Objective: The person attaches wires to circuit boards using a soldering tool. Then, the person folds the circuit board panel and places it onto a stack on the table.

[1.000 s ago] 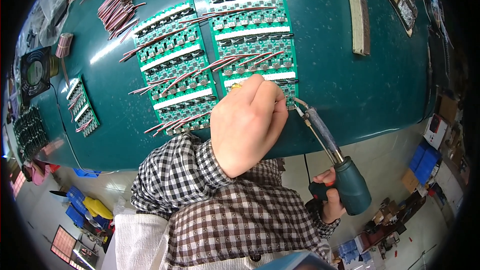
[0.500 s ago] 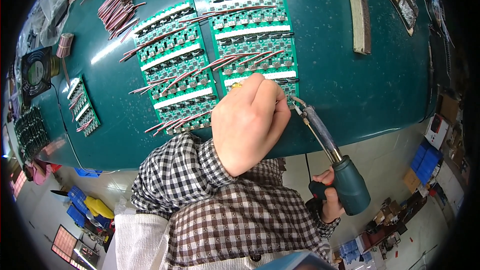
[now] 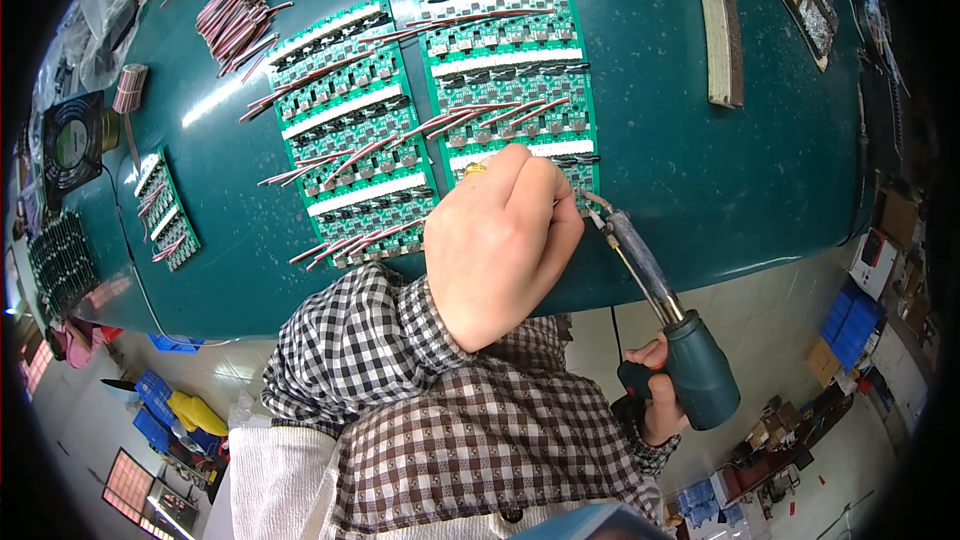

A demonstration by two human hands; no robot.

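My left hand (image 3: 505,240) is closed in a pinch over the lower end of the right green circuit board panel (image 3: 505,90). What its fingertips hold is hidden beneath the hand. With my right hand (image 3: 660,405) I grip the dark green handle of a soldering gun (image 3: 703,370). Its long metal barrel slants up and left, and the tip meets the panel's lower right corner, close by my left fingers. To the left lies a second green circuit board panel (image 3: 345,110). Red, black and white wires (image 3: 465,118) lie across both panels.
A heap of cut wires (image 3: 235,20) lies at the far left, beside a rolled wire bundle (image 3: 130,90). A smaller board panel (image 3: 168,215), a black fan (image 3: 78,145) and stacked boards (image 3: 62,260) are on the left. A pale strip (image 3: 715,30) and a worn tray (image 3: 800,0) lie far right.
Hardly anything differs. My left hand has shifted very slightly to the right, while the soldering gun stays at the same corner of the panel.
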